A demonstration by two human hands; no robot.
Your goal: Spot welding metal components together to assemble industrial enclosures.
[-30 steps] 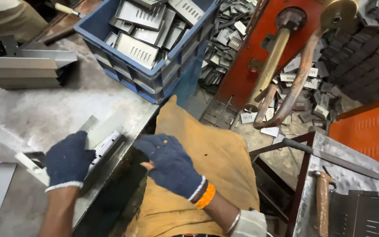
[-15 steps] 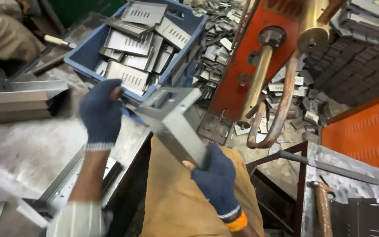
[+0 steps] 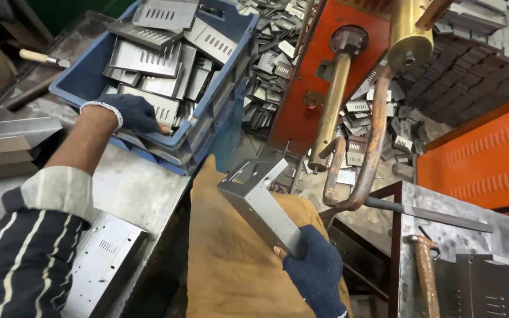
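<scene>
Two gloved hands: right hand (image 3: 316, 271) grips bent bracket (image 3: 258, 203), left hand (image 3: 132, 113) pinches slotted plate (image 3: 154, 106)

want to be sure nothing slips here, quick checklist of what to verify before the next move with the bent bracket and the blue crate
1. Right hand grips the bent metal bracket at its lower end: ok.
2. Bracket clear of the brass welder arm: ok, a gap shows.
3. Left hand reaches the slotted plates in the blue crate: ok, it rests on them.
4. Left hand has closed on one plate: cannot tell, fingers are hidden.
5. Both hands gloved: ok.
6. Crate sits fully on the bench: cannot tell, its near corner is at the edge.
</scene>
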